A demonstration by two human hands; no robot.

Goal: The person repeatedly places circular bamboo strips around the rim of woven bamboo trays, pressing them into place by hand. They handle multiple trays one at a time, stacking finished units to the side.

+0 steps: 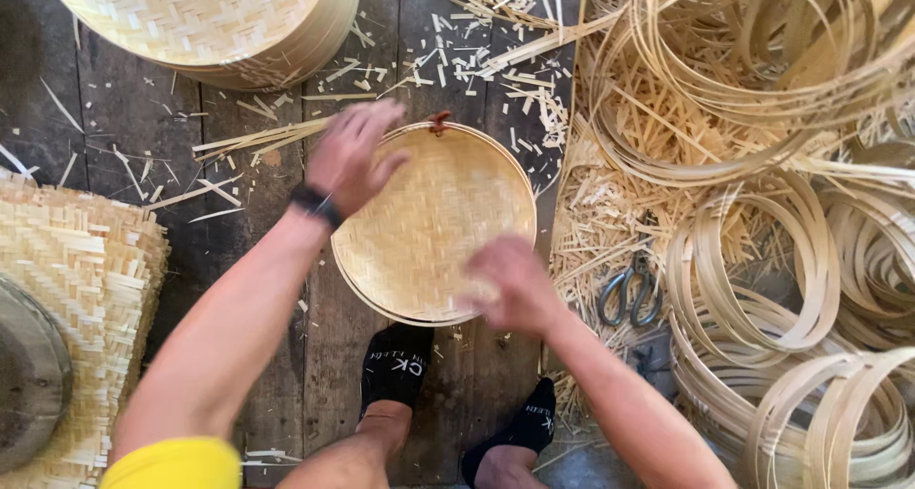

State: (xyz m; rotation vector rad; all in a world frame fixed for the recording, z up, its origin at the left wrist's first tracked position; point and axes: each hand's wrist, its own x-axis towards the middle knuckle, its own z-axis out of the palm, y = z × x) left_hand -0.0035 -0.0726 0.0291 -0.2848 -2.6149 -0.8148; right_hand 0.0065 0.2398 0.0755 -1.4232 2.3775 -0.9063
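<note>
1. The fingers [381,127] of the left hand [351,160] are spread wide and laid flat over the upper-left rim of a round woven bamboo tray [434,224]; nothing is clasped, the rim appears merely to be pressed down. A dark band [315,203] is worn at that wrist.
2. The right hand [515,281] is set on the tray's lower-right edge; it is blurred, so whether its fingers are closed around the rim cannot be told.
3. With the hands on opposite edges, the tray is judged to be steadied or turned between them.
4. The tray is rested on the plank floor [143,127], just ahead of two feet in black socks [396,365], within easy reach.
5. Scissors [631,289] are left just right of the tray among bamboo offcuts.
6. Coiled bamboo hoops [762,279] are heaped to the right.
7. A stack of finished trays [210,22] is set at upper left, and untrimmed woven mats [81,260] are piled at far left.
</note>
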